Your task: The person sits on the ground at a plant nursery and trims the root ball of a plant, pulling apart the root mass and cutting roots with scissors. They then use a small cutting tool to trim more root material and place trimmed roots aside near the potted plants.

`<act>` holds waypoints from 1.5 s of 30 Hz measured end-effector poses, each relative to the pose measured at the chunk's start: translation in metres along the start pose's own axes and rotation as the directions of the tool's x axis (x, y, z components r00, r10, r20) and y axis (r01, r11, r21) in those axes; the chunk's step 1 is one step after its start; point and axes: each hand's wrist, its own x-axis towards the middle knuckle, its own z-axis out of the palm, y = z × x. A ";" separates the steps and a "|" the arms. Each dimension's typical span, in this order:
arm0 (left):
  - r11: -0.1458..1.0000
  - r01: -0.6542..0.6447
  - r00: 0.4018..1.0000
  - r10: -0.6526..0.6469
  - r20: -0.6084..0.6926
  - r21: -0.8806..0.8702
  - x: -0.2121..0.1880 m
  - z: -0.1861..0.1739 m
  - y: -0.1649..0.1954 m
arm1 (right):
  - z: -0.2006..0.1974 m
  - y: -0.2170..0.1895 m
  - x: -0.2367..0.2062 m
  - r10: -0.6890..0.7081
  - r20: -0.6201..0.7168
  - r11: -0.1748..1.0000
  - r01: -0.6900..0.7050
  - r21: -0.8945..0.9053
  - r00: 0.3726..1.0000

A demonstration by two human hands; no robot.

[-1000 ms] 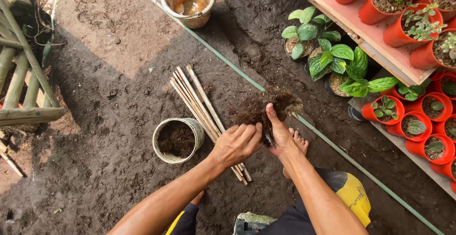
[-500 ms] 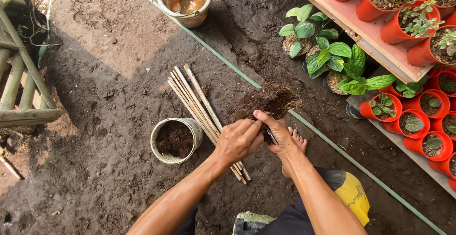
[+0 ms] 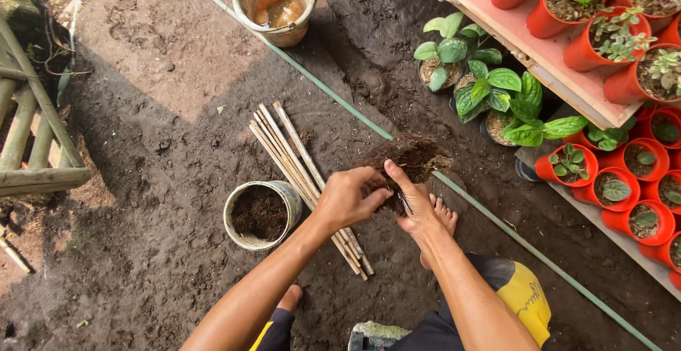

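Both hands now clench the clump of dark fibrous soil [image 3: 410, 161]: left hand [image 3: 349, 198] pinching its near edge, right hand [image 3: 415, 205] under it. It's lifted a bit higher than a second ago, above the bamboo sticks [image 3: 301, 170] and soil-filled pot [image 3: 260, 214].

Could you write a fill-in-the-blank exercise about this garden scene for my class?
1. Both the left hand and the right hand grip a clump of dark ____.
2. The small pot beside the left hand is filled with ____.
3. The bundle of sticks lies on the ____.
4. The pots on the shelf are coloured ____.

Missing words: roots; soil; ground; red
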 end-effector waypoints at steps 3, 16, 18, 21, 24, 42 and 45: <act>0.926 -0.076 0.972 -0.014 0.235 0.369 0.001 -0.001 0.007 | -0.001 0.000 0.000 -0.048 -0.147 0.963 0.007 -0.269 0.988; 0.956 -0.291 0.955 0.289 -0.068 -0.019 0.001 0.025 -0.020 | -0.009 -0.004 0.004 -0.069 0.058 0.998 0.069 0.003 0.996; 0.959 -0.265 0.964 0.259 -0.065 -0.098 0.005 0.025 -0.019 | -0.008 -0.010 -0.001 -0.047 0.120 0.998 0.040 0.057 0.992; 0.959 -0.203 0.979 0.205 -0.012 -0.198 0.006 0.019 -0.019 | -0.007 -0.018 -0.010 -0.066 0.130 0.998 0.063 0.026 0.989; 0.956 -0.184 0.977 0.204 0.067 -0.230 0.003 0.007 -0.018 | -0.007 -0.024 -0.015 -0.086 0.203 0.991 0.105 -0.086 0.975; 0.948 -0.257 0.894 0.160 0.419 0.186 0.008 -0.004 -0.018 | -0.008 -0.016 -0.005 -0.018 0.015 0.959 0.022 -0.284 1.000; 0.935 -0.348 0.855 0.285 0.433 0.073 0.012 -0.004 -0.039 | -0.006 -0.022 -0.008 0.057 0.121 0.967 -0.025 -0.253 0.991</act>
